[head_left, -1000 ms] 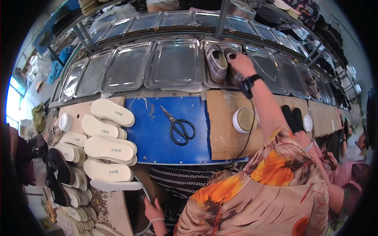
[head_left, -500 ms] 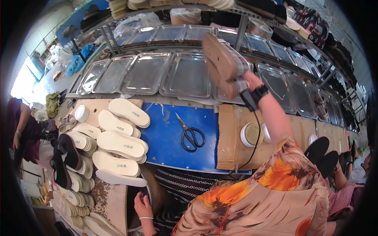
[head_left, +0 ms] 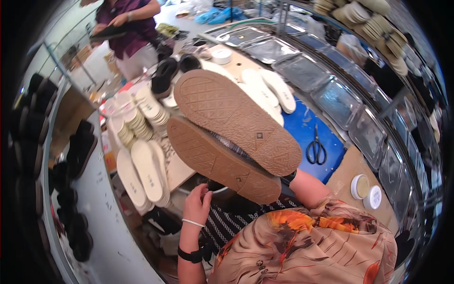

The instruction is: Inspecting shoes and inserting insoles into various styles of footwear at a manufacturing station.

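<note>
A pair of shoes point(head_left: 234, 128) with brown textured soles faces up before me, the two side by side. My right forearm point(head_left: 309, 189) reaches in behind them, and the soles hide the hand that grips them. A strip of checked upper shows between the soles. Below the shoes, near the board's edge, my left hand point(head_left: 197, 203) hangs with loosely bent fingers and nothing visible in it. Cream insoles point(head_left: 149, 173) are stacked on the board to the left. More insoles point(head_left: 274, 90) lie beyond the shoes.
Black-handled scissors point(head_left: 316, 150) rest on a blue sheet point(head_left: 302, 123). An open round tub point(head_left: 360, 186) and its white lid point(head_left: 372, 197) are on cardboard. Clear trays point(head_left: 302, 70) line the rack at right. Across the table another person point(head_left: 127, 28) holds a dark shoe.
My right hand has brought the shoes from the rack back over the table, turning their soles up. The view has swung left. My left hand stays low by the board's edge.
</note>
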